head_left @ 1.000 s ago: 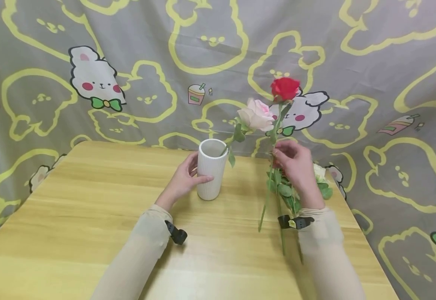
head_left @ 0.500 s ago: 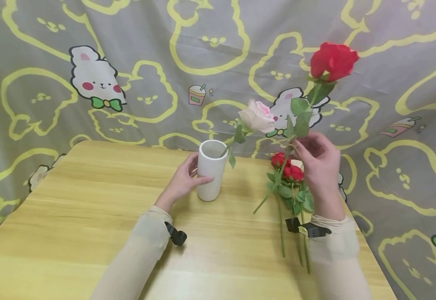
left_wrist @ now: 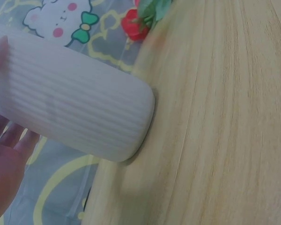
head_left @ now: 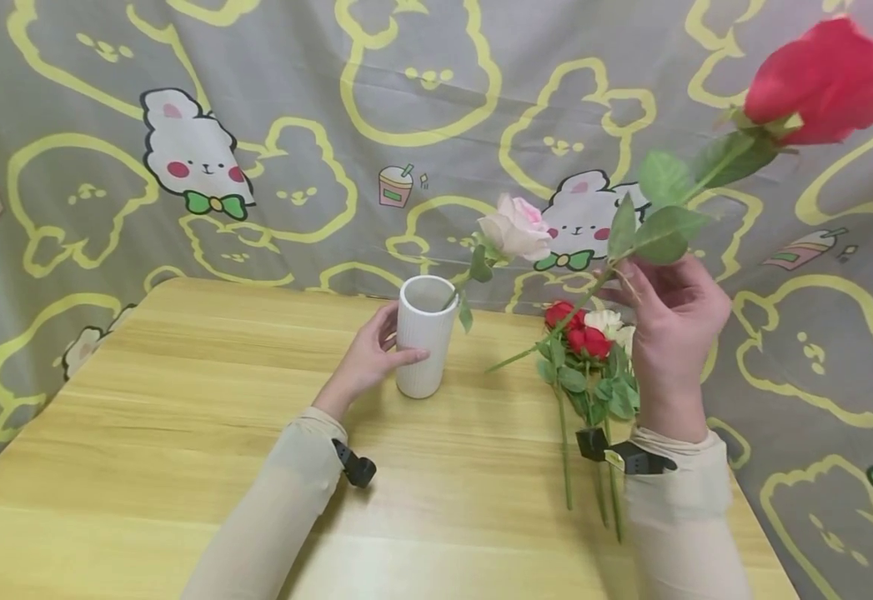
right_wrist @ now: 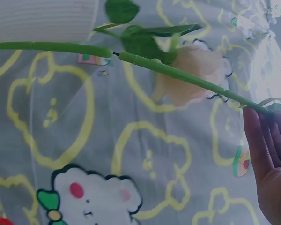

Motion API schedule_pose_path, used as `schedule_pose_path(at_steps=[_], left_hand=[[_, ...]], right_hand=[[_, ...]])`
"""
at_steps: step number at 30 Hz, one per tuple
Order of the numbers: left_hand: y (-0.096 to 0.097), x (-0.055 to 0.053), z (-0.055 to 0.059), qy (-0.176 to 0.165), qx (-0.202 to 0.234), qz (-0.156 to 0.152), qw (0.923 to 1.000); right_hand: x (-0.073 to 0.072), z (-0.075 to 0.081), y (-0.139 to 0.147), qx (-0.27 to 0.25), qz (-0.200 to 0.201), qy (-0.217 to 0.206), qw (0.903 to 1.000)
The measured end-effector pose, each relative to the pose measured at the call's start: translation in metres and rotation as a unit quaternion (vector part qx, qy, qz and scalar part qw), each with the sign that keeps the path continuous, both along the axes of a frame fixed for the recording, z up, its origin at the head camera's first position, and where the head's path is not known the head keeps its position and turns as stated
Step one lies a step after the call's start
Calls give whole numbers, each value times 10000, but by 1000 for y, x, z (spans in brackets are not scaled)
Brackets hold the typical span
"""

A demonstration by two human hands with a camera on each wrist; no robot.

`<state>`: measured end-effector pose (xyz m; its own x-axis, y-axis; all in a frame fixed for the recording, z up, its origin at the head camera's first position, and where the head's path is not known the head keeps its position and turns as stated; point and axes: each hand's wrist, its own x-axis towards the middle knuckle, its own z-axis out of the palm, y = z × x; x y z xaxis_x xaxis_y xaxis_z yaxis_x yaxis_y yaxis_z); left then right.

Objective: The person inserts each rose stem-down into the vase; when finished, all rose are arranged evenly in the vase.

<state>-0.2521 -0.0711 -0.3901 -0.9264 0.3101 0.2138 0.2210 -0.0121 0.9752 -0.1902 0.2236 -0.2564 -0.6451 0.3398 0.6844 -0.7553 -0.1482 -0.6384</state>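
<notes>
My left hand [head_left: 367, 358] grips a white ribbed vase [head_left: 423, 383] at its side, thumb across the front. The vase stands upright on the table, as the left wrist view also shows. A pale pink rose [head_left: 517, 227] leans out over the vase's right rim. My right hand [head_left: 679, 333] pinches the stem of a long red rose [head_left: 826, 87] just below its leaves. That rose is tilted, bloom up to the right, its lower stem end down to the left near the vase. In the right wrist view a short dark gap shows along its green stem [right_wrist: 168, 71].
Several more roses, red [head_left: 589, 342] and white [head_left: 603, 322], lie on the wooden table [head_left: 203, 400] below and left of my right hand, stems toward me. A grey cartoon-print cloth [head_left: 293, 50] hangs behind the table. Black straps with small devices sit on both wrists.
My right hand has lifted the red rose up and to the right, toward the camera, tilting it more and uncovering the roses on the table. The left hand and vase have stayed put.
</notes>
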Motion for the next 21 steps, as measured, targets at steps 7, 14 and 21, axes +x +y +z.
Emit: schedule_pose_path(at_steps=[7, 14, 21], left_hand=[[1, 0, -1, 33, 53, -2, 10000], [1, 0, -1, 24, 40, -10, 10000], [1, 0, -2, 34, 76, -20, 10000]], right_hand=[[2, 27, -7, -516, 58, 324, 9981], [2, 42, -11, -1008, 42, 836, 9914], [1, 48, -14, -1181, 9, 1085, 9871]])
